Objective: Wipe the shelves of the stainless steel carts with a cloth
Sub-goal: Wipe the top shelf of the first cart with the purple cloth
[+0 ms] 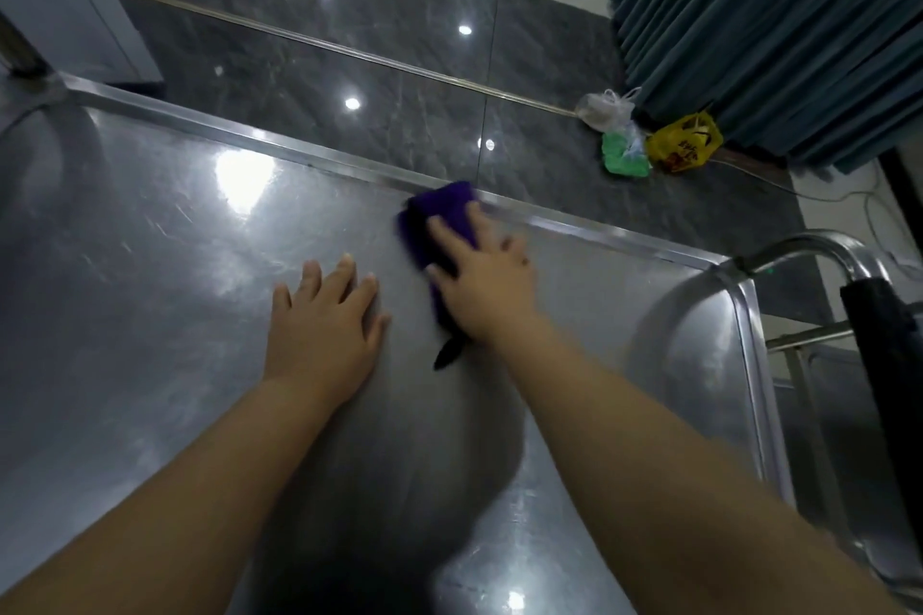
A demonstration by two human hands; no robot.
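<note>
Two hands lie straight-fingered on the shelf (150, 240). Right hand (482, 285) presses the purple cloth (444, 210) at one o'clock; left hand (324, 330) touches steel.

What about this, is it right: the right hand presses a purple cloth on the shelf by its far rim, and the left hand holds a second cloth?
Not quite. The head view shows the left hand holding no cloth, flat on the bare shelf. The rest stands: the right hand presses the purple cloth by the far rim.
</note>
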